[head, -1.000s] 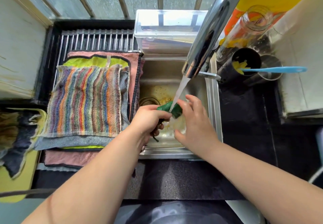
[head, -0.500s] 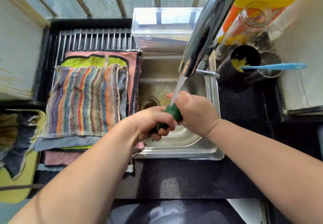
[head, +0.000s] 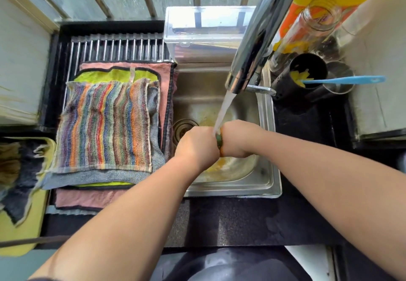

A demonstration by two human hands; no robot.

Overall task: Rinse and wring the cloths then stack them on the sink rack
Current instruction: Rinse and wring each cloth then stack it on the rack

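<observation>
Green cloth (head: 219,141) is bunched into a tight roll between both fists, with only a sliver showing, right under the water stream (head: 224,109) over the sink (head: 267,171). Left hand (head: 197,146) and right hand (head: 237,140) are both curled round it, knuckles butted together. It looks like a wringing grip.

Handling guess: soft, limp, soaked, so heavier than it looks and a bit slippery. Hold the two ends of the roll and twist them opposite ways.

The faucet (head: 259,34) spout hangs just above and beyond the hands, so a straight lift risks a knock. The rack (head: 116,48) sits left of the left hand, its stack topped by a striped cloth (head: 105,124), and the way across looks open. The clear box (head: 204,32) is beyond the hands. The blue brush (head: 342,80) is well right of the right hand, out of the way.
</observation>
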